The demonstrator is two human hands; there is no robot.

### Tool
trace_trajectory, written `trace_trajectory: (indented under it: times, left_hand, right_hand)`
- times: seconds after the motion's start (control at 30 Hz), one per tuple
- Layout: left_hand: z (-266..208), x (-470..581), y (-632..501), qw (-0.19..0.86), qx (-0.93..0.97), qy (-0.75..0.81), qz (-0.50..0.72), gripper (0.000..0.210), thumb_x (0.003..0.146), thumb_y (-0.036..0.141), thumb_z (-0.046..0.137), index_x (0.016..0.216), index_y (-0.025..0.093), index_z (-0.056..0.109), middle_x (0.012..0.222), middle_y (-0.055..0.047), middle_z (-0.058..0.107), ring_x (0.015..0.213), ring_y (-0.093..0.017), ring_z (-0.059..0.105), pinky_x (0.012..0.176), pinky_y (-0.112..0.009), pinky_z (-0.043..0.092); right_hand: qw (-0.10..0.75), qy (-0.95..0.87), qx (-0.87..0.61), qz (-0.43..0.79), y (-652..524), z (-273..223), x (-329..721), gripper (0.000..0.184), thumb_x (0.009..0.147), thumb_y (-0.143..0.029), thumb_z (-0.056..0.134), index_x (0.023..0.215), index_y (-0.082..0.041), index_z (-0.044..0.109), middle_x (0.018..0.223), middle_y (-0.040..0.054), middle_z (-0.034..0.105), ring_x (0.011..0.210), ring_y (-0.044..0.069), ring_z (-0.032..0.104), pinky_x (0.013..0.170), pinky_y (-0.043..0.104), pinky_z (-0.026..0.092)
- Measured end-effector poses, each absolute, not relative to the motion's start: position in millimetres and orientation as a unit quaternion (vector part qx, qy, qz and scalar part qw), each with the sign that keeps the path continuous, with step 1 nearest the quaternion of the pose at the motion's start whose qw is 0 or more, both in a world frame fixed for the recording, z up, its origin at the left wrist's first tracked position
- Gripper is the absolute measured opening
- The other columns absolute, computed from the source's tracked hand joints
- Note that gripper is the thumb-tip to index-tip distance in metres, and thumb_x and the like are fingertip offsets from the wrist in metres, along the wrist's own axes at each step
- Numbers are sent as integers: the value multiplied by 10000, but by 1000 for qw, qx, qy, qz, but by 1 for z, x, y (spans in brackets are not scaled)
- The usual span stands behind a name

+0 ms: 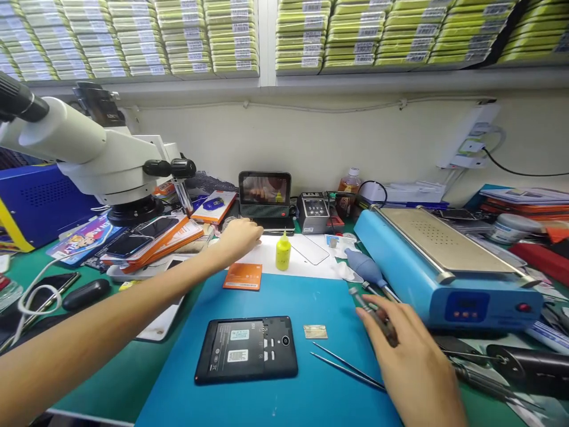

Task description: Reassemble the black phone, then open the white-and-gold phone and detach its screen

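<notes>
My left hand (242, 237) is stretched to the back of the bench, over the white paper (262, 255), fingers curled inward. Whatever it grips, if anything, is hidden. Close to it stand a yellow dropper bottle (283, 254) and an orange phone battery (242, 277). At the right edge of the blue mat, my right hand (404, 350) is closed round a short screwdriver (377, 317), its grey end pointing away from me. A black phone with its back cover off (246, 350) lies on the mat. Between phone and right hand are a small metal plate (315, 331) and tweezers (344, 366).
A microscope (102, 148) leans in from the left above stacked phones and boxes. On the right sits a blue heating plate machine (444, 267), with a blue-grey air blower (364, 267) beside it. At the back, a small screen (265, 191) stands against the wall.
</notes>
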State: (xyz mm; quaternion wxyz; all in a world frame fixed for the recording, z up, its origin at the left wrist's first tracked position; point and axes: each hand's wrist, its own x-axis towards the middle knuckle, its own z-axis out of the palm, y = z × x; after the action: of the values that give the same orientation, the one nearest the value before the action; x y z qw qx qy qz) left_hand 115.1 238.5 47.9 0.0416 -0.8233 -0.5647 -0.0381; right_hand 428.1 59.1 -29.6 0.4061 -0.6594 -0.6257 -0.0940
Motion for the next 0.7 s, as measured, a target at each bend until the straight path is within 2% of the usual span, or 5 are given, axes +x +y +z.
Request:
trace_trajectory:
  times: [0.13, 0.3, 0.4, 0.47, 0.7]
  left_hand:
    - [67, 91, 201, 45, -798, -598, -59, 390, 1090, 417, 757, 1406, 196, 700, 1412, -112, 731, 1189, -274, 759, 1007, -500, 666]
    - [61, 49, 99, 21, -799, -595, -87, 311, 1190, 433, 553, 1187, 221, 780, 1163, -73, 827, 1041, -231, 803, 946, -414, 676]
    - [33, 35, 45, -11, -822, -562, -90, 429, 1125, 535, 649, 1490, 315, 699, 1481, -86, 777, 1346, -290, 752, 1121, -429, 644]
    - [14, 32, 26, -25, -825, -556, -97, 752, 1005, 587, 816, 1664, 335, 559, 1660, -109, 662, 1509, -357, 651, 1219, -505, 591]
    - [-14, 29, 20, -78, -814, -554, -153, 999, 970, 362, 886, 1791, 438, 322, 1628, -74, 692, 1461, -357, 694, 1185, -517, 622]
  right_hand:
    - [365, -681, -618, -145, 56, -45, 425, 601, 1168, -659, 367, 1101, -256, 808, 1062, 106, 842, 1010, 350, 772, 848, 480, 563]
    - [360, -715, -570, -188, 55, -47, 427, 537, 1202, -532, 368, 1153, -183, 775, 1046, 132, 809, 943, 361, 731, 861, 512, 496]
    - [378, -745, -519, -180, 53, -34, 420, 459, 1204, -499, 425, 1220, -188, 763, 1122, 122, 799, 1039, 333, 733, 935, 479, 508]
    - [393, -794, -443, -139, 49, -24, 414, 327, 1193, -451, 518, 1182, -230, 760, 1092, 75, 796, 1033, 264, 742, 946, 402, 533]
    - [309, -862, -366, -168, 35, -8, 426, 378, 1215, -437, 464, 1180, -254, 793, 1049, 14, 828, 946, 202, 791, 893, 355, 545]
